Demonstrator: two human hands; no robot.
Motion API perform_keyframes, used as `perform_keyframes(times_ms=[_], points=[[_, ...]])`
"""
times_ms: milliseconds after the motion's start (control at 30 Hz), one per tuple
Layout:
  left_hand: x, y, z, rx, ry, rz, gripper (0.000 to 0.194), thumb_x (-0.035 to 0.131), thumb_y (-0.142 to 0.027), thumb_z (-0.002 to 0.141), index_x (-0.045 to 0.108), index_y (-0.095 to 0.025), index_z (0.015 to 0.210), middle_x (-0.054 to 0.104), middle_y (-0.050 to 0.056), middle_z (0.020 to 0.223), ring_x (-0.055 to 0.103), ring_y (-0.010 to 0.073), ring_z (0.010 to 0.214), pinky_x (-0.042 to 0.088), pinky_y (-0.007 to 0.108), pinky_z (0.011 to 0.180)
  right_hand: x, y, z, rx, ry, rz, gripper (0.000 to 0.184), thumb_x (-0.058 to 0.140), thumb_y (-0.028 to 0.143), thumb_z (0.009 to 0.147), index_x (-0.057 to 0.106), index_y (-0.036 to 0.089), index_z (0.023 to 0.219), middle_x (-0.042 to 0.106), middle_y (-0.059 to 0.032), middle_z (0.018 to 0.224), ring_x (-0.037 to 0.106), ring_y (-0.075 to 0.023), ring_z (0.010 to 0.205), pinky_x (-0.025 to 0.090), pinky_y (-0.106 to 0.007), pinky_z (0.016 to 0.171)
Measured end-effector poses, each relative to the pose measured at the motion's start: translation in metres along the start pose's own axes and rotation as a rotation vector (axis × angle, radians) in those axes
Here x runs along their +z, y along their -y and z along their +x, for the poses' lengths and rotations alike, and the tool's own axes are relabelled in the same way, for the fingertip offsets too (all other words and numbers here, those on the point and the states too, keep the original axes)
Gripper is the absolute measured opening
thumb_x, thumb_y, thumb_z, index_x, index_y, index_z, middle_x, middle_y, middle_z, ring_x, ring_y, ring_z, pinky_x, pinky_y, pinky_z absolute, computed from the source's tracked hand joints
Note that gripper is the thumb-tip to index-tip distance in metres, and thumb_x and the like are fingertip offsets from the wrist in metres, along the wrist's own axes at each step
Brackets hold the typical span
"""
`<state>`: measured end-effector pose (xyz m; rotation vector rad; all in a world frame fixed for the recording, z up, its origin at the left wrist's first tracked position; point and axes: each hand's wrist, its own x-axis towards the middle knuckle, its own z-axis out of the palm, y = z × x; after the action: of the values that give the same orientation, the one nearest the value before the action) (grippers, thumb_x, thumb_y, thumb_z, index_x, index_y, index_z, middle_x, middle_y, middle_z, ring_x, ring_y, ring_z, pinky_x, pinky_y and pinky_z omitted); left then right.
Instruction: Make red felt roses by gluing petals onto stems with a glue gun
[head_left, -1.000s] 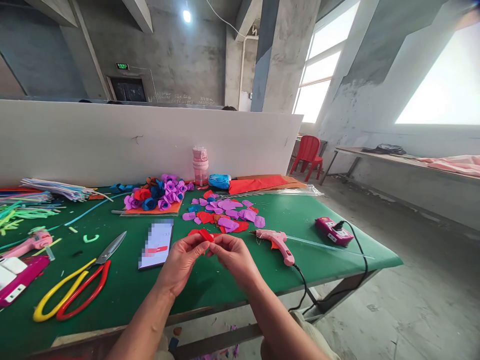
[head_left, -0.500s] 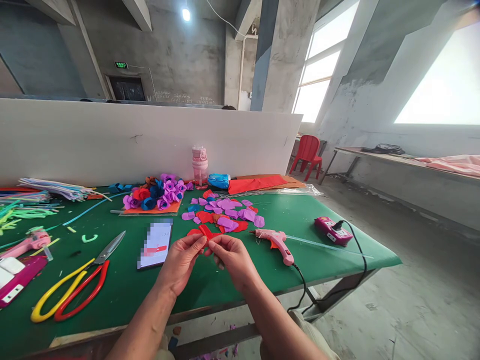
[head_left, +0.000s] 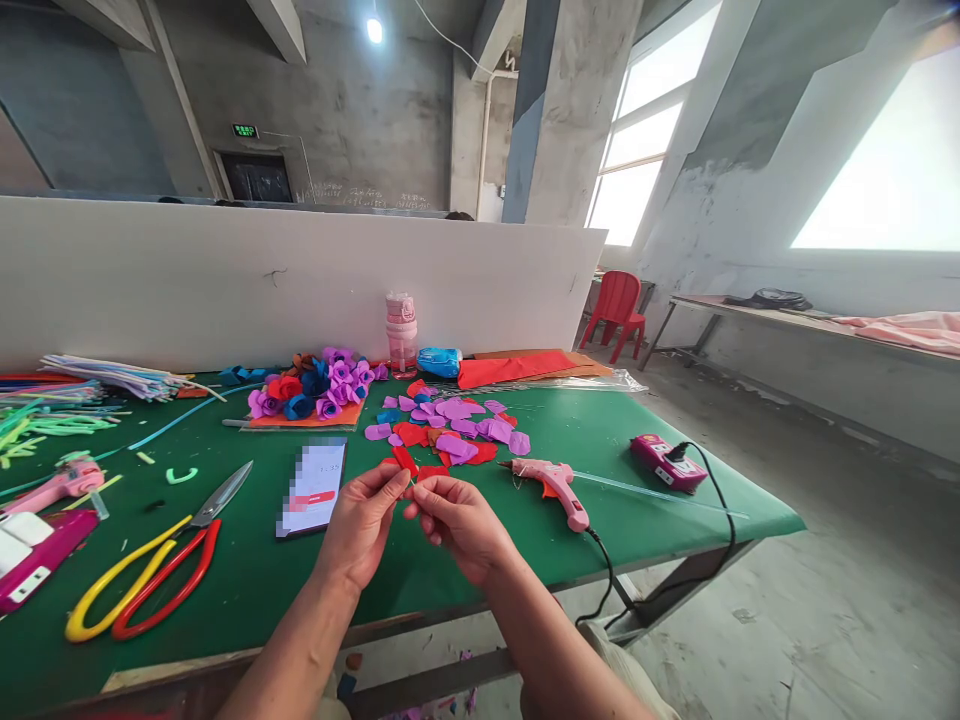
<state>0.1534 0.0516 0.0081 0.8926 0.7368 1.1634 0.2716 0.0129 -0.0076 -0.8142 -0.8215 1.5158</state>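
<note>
Between my hands a small red paper petal stands up, tilted to the left. My left hand pinches it between thumb and forefinger. At the petal's lower end, the fingertips of my right hand are closed in a pinch too, with the exact grip hidden. Another red paper piece shows just beyond the right fingers; whether it is held or lying there I cannot tell. Past the hands spreads a pile of purple, red and blue petals. A pink glue gun rests to the right.
Left of my hands are a phone and scissors. Finished paper flowers lie behind, near a pink bottle and a blue packet. A corded power block sits at the table's right; pipe cleaners lie far left.
The red petal now leans further left in my fingers. The fingertips have shifted slightly apart, with a thin pale line showing between them.
</note>
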Motion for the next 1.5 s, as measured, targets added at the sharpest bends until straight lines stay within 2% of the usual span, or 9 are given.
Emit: perform_keyframes(times_ms=[233, 433, 800, 1300, 1500], points=[[-0.001, 0.0, 0.0, -0.013, 0.007, -0.049, 0.018, 0.08, -0.023, 0.054, 0.065, -0.014, 0.059, 0.058, -0.003, 0.058, 0.051, 0.007, 0.057, 0.042, 0.019, 0.057, 0.0, 0.001, -0.001, 0.012, 0.04, 0.055, 0.027, 0.072, 0.036, 0.067, 0.06, 0.012, 0.072, 0.062, -0.0008, 0.063, 0.041, -0.0024, 0.044, 0.028, -0.015, 0.04], [-0.004, -0.001, 0.001, -0.028, 0.059, -0.019, 0.017, 0.078, -0.022, 0.058, 0.063, -0.014, 0.06, 0.058, -0.002, 0.058, 0.05, 0.0068, 0.053, 0.041, 0.019, 0.051, 0.002, 0.001, -0.001, 0.022, 0.033, 0.034, 0.031, 0.074, 0.038, 0.064, 0.06, 0.012, 0.07, 0.062, -0.0011, 0.062, 0.042, -0.0029, 0.043, 0.028, -0.016, 0.04], [-0.007, 0.0, 0.001, -0.054, 0.15, -0.013, 0.016, 0.073, -0.023, 0.065, 0.059, -0.014, 0.063, 0.057, -0.003, 0.058, 0.048, 0.0066, 0.044, 0.042, 0.023, 0.047, 0.001, -0.001, -0.001, 0.017, 0.052, 0.034, 0.028, 0.072, 0.037, 0.067, 0.059, 0.012, 0.07, 0.063, -0.0015, 0.064, 0.042, -0.0029, 0.044, 0.03, -0.016, 0.041], [-0.01, -0.005, 0.001, -0.103, 0.221, 0.003, 0.021, 0.072, -0.027, 0.067, 0.056, -0.014, 0.061, 0.051, -0.004, 0.054, 0.047, 0.0079, 0.044, 0.043, 0.024, 0.047, 0.0, -0.002, -0.001, 0.023, 0.08, -0.004, 0.03, 0.071, 0.039, 0.068, 0.058, 0.013, 0.07, 0.063, -0.0015, 0.065, 0.043, -0.0033, 0.045, 0.031, -0.017, 0.043], [-0.012, -0.004, 0.003, -0.105, 0.201, -0.029, 0.022, 0.072, -0.029, 0.067, 0.057, -0.015, 0.062, 0.051, -0.002, 0.057, 0.048, 0.0098, 0.052, 0.04, 0.021, 0.043, 0.001, -0.003, -0.002, 0.033, 0.08, -0.04, 0.029, 0.072, 0.038, 0.068, 0.06, 0.012, 0.071, 0.063, -0.0019, 0.064, 0.044, -0.0036, 0.045, 0.032, -0.017, 0.044]])
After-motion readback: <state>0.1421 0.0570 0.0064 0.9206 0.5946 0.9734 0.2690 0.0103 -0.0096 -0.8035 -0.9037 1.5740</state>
